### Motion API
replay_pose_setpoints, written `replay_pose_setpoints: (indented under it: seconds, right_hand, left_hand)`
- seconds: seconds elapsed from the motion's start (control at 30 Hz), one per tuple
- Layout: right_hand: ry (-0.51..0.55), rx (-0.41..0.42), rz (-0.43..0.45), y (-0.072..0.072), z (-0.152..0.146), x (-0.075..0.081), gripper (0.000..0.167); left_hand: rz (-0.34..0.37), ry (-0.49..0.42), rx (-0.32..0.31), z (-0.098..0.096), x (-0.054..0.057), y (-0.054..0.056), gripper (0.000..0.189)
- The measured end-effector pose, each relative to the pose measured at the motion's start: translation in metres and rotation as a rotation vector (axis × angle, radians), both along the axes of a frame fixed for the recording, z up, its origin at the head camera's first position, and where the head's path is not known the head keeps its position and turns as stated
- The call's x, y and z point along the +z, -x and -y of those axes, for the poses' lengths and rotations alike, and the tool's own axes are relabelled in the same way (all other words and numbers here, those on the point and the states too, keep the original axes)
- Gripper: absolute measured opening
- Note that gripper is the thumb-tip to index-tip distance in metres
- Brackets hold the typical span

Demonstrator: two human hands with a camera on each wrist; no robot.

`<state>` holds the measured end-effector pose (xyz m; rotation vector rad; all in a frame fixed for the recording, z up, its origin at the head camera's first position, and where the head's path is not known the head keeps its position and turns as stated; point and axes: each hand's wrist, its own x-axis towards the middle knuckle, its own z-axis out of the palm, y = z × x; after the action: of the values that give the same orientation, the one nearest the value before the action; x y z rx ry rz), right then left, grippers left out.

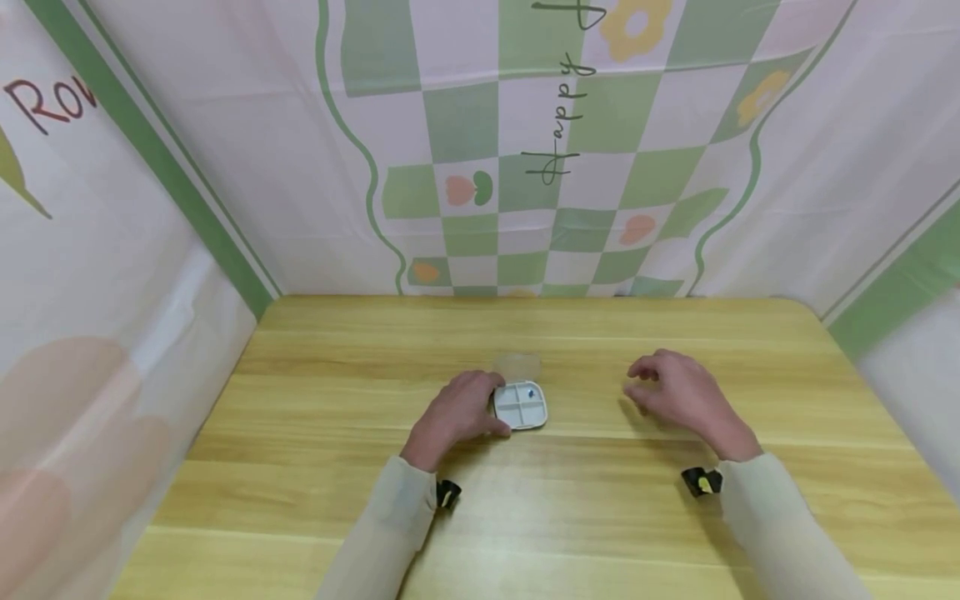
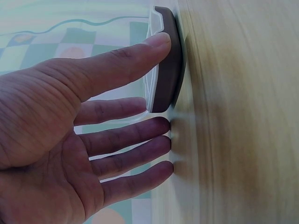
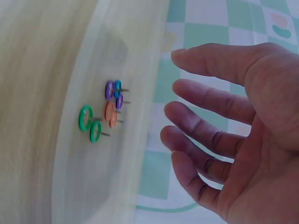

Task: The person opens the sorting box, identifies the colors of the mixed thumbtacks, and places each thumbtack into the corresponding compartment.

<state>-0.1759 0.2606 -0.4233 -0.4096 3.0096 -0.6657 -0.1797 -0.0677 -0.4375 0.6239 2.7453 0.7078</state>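
A small pill box (image 1: 519, 405) lies on the table with its clear lid (image 1: 517, 365) flipped back, away from me. Its white inside has several square compartments, and a small blue piece (image 1: 531, 393) sits in the far right one. My left hand (image 1: 463, 408) holds the box from the left, thumb on the dark side wall (image 2: 169, 70) and index finger at the far edge. The right hand (image 1: 681, 393) hovers over the table to the right, fingers loosely bent and holding nothing. In the right wrist view, several thumbtacks (image 3: 110, 112) in green, orange, purple and blue lie beside that hand, points up.
The wooden table (image 1: 360, 333) spreads around both hands. Behind it hangs a patterned cloth (image 1: 525, 192) with green checks, and more cloth (image 1: 135, 275) closes off the left side. Black straps (image 1: 702, 482) show at both wrists.
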Motion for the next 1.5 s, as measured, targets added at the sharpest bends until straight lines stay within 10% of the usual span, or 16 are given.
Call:
replay_pose_setpoints:
  seconds: [1.5]
  right_hand:
    - [-0.031,0.021,0.201,-0.011,-0.036,0.008,0.013]
  left_hand:
    - [-0.002,-0.005,-0.002,0.001,0.000,0.001,0.067]
